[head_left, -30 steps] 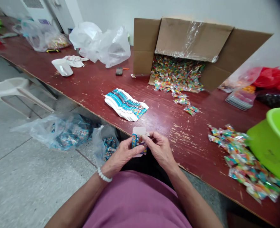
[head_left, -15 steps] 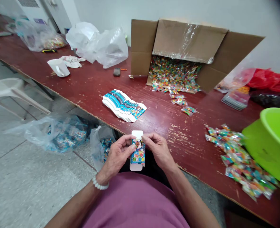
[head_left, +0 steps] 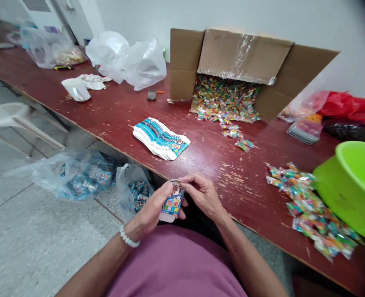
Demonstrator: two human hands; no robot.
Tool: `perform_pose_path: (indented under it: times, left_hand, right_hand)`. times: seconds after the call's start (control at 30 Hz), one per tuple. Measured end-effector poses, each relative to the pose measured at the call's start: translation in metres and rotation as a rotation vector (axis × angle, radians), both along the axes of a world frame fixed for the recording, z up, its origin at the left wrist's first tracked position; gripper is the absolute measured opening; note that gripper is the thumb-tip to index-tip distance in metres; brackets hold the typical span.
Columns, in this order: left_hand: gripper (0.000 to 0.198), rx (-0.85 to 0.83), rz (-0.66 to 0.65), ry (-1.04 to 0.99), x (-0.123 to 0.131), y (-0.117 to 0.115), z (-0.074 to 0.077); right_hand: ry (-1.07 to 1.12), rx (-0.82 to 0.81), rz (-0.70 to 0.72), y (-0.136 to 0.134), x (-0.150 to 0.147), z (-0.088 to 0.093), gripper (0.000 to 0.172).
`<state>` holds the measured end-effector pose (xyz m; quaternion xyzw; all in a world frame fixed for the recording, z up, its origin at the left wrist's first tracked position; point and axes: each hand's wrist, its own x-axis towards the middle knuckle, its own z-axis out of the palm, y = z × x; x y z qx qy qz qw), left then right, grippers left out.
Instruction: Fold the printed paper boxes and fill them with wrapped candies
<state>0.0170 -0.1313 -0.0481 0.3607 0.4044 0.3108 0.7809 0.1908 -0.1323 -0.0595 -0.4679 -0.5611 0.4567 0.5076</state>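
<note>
A small blue printed carton is held just off the table's front edge, its pale bottom flap sticking out. My left hand is wrapped round it from the left, with fingertips showing at its right side. The fingers of my right hand pinch the carton's top end, where the flap is folded over. Beyond my hands lies a fanned stack of flat blue and white cartons. An open cardboard box on its side spills small wrapped candies. More wrapped candies are heaped at the right.
On the red table stand a green basin, a white mug, plastic bags and a small brush. Below, bags of blue packets rest near a white stool.
The carton's top white flap, upright before, is now folded down. My left hand has wrapped further round the carton, which has tilted and moved slightly left.
</note>
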Motion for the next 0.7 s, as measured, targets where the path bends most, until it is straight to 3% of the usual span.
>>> perform_pose_path:
  times: [0.1, 0.23, 0.4, 0.53, 0.7]
  left_hand:
    - [0.058, -0.065, 0.044, 0.047, 0.004, -0.001, -0.006]
    - [0.066, -0.029, 0.025, 0.103, 0.010, 0.001, -0.010]
    - [0.074, 0.069, -0.005, 0.158, 0.009, 0.005, -0.012]
    - [0.071, 0.131, -0.001, 0.159, 0.005, 0.007, -0.014]
    - [0.072, 0.064, 0.000, 0.161, 0.006, 0.007, -0.020]
  right_hand:
    - [-0.094, -0.001, 0.061, 0.002, 0.001, 0.004, 0.024]
    - [0.028, -0.188, 0.078, 0.010, 0.004, 0.006, 0.026]
    - [0.142, -0.298, 0.053, 0.017, 0.003, 0.005, 0.027]
    - [0.109, -0.178, 0.124, 0.010, 0.004, 0.007, 0.024]
    - [-0.186, 0.086, 0.208, -0.002, 0.005, 0.006, 0.019]
